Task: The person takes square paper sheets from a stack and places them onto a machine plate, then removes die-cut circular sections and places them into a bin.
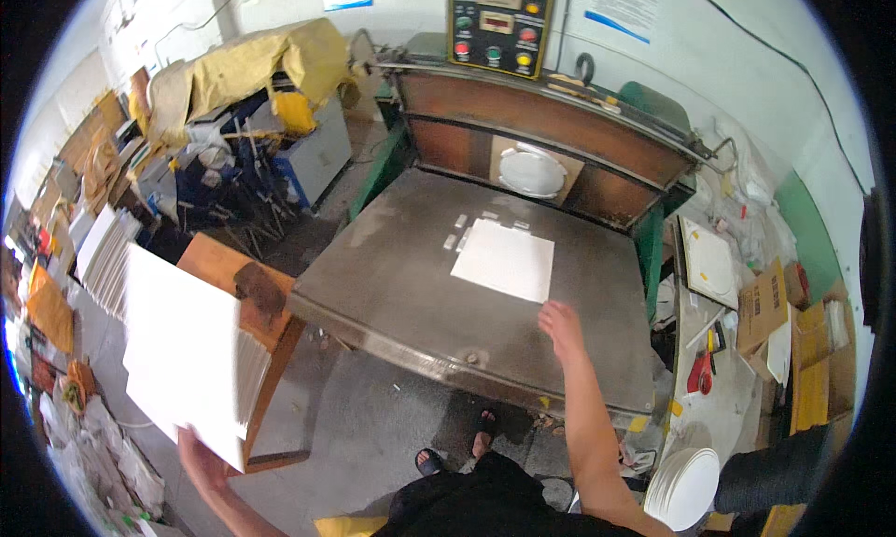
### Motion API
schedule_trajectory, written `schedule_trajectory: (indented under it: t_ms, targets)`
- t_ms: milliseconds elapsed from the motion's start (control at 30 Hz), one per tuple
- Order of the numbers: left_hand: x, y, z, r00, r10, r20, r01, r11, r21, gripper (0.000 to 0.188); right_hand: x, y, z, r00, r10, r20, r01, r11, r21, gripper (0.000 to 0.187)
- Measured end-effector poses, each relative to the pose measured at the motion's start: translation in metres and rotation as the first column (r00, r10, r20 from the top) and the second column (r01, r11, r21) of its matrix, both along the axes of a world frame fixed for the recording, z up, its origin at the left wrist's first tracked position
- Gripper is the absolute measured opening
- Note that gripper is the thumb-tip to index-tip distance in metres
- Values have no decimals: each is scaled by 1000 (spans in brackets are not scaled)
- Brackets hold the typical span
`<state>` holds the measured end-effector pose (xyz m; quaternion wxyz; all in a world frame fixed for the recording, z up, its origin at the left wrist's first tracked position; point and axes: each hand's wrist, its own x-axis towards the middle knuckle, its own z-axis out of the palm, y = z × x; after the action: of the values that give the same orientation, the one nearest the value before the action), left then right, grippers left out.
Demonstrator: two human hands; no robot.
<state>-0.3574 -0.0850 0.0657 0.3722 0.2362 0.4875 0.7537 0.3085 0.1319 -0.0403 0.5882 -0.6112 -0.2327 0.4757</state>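
At the lower left, my left hand (203, 459) grips the bottom edge of a large white card sheet (182, 350), its thumb showing on top. This sheet lies over a stack of white sheets (252, 378) on a wooden stand (303, 336). A smaller white sheet (509, 260) lies flat on the grey metal bed (392, 266) of a press, beside several small pale blocks (461, 222). My right hand (560, 327) is at that sheet's near right corner, fingers curled together and slightly blurred. The fingertips seem to pinch the corner.
Behind the bed stands the press's brown upright plate (448, 150) with a round white piece on it; a control panel (499, 19) hangs above. On the right, a side table (714, 397) bears red-handled scissors (700, 374). Round white discs (684, 488) are stacked near my right elbow.
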Motion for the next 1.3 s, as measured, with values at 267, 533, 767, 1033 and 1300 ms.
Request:
schedule_trajectory:
  t_ms: [267,533,767,1033,1300]
  targets:
    - [300,48,-53,709,-432,558,667,668,-329,27,98,143,-92,985,-62,-162,1,936,-352,21]
    - [422,114,-78,536,-580,613,834,475,-279,40,131,163,-71,819,175,-546,-261,962,-83,21]
    - [550,276,-140,660,-477,580,731,584,-352,35,190,17,23,913,72,-401,-21,991,129,42]
    - [539,330,-184,562,-563,606,823,452,-344,41,196,-194,28,902,-318,-291,312,948,-68,48]
    - [635,339,-143,-13,-469,-883,436,792,-427,59,111,-237,62,863,-427,270,449,893,-23,38]
